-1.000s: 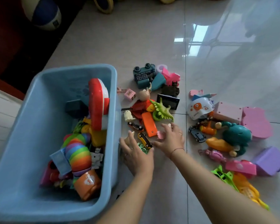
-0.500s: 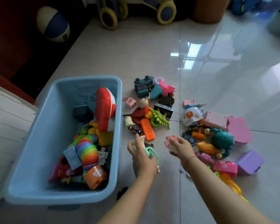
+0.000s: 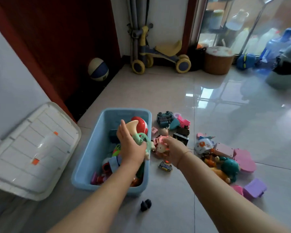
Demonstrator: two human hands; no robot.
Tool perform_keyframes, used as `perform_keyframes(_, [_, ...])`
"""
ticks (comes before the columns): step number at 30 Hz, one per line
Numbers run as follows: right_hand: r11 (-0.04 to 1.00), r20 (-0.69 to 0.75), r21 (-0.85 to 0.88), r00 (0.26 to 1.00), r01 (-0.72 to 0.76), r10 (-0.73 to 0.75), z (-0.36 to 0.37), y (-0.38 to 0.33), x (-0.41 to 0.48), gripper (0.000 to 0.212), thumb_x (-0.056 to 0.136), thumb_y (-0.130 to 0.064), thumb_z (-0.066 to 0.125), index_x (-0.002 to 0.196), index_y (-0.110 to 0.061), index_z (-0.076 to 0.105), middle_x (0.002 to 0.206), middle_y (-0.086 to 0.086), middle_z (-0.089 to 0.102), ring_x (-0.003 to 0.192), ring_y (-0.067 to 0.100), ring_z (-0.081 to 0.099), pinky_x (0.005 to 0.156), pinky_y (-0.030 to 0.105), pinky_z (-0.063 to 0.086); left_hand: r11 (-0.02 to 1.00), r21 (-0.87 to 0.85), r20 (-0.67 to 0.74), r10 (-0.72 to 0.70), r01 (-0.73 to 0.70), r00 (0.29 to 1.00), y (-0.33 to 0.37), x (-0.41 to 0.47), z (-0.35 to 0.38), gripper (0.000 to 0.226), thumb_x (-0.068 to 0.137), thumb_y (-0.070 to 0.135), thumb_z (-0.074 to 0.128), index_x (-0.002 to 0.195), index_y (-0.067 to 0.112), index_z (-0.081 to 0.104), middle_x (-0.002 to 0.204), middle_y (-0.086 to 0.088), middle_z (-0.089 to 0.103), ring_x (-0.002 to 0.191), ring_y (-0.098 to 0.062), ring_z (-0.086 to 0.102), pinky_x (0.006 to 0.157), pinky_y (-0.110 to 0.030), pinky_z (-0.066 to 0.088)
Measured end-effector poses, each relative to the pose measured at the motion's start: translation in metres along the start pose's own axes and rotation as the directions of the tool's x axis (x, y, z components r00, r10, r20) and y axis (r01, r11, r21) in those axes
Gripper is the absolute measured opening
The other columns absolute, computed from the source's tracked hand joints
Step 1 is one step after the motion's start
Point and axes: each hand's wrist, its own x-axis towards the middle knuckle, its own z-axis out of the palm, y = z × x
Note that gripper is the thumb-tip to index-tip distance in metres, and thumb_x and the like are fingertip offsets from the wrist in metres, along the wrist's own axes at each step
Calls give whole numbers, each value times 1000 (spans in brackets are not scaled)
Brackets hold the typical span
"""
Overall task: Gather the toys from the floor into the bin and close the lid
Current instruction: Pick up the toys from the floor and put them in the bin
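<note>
Gripping horn (image 3: pixel 133 130) over bin (image 3: pixel 91 148), left hand (image 3: pixel 131 147); right hand (image 3: pixel 175 150) grips figurine (image 3: pixel 160 145) outside

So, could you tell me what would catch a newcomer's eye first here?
The blue bin of toys, with the left hand gripping a toy horn over it and the right hand holding a pink toy beside its rim. Bright toys litter the tiles to its right; the white lid lies to its left.

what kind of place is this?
Probably a home, a living or play room: a child's ride-on bike and ball by the wall, toys strewn on a tiled floor beside a bin.
</note>
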Motion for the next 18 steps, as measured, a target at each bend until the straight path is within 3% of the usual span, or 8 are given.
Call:
perform_keyframes(2, [998,36,-24,997,-60,61,29,9,-8,19,92,0,45,88,-10,60,88,15,59,70,21,54,72,36,51,996,35,7,-80,80,997,-16,13,-28,106,76,2,70,150,20,-3,157,-8,2,142,-25,22,109,-32,30])
perform_keyframes(5, [998,93,-22,993,-65,67,65,13,-2,30,94,-2,42,123,1,51,124,25,53,87,26,54,97,44,47,991,56,12,-126,125,992,-33,35,-55,112,72,4,75,150,17,-3,156,-10,1,142,-26,23,109,-36,32])
perform_keyframes(8, [998,146,-70,989,-4,14,87,6,14,41,93,-11,45,133,-2,41,105,8,53,90,22,53,84,37,48,986,79,43,-148,144,988,-41,57,-67,108,74,9,76,150,14,0,155,-13,4,142,-26,22,110,-36,29])
perform_keyframes(11, [998,180,-23,982,56,-51,91,-1,21,24,95,-4,39,116,-12,46,84,2,45,75,16,49,73,35,45,987,99,88,-138,130,987,-52,66,-65,97,76,24,75,149,13,12,151,-14,20,137,-28,33,110,-39,35])
perform_keyframes(14, [982,188,172,976,75,-108,67,1,29,30,96,3,28,122,5,43,71,7,41,59,16,54,56,26,50,980,137,146,-166,147,975,-58,62,-50,92,78,30,70,149,17,13,152,-10,23,135,-29,37,108,-46,37])
perform_keyframes(16, [965,49,235,990,115,-130,41,7,41,24,93,8,31,105,3,52,64,8,42,42,11,50,39,19,44,983,146,179,-137,111,974,-59,58,-34,92,76,37,68,149,24,12,152,-5,25,135,-27,37,108,-49,35])
perform_keyframes(18, [976,-145,149,980,159,-137,9,15,51,23,90,10,37,90,-6,54,63,6,44,45,12,46,35,17,40,991,113,213,-96,73,972,-50,54,-16,87,78,36,66,148,23,16,150,-4,28,133,-24,40,108,-47,36])
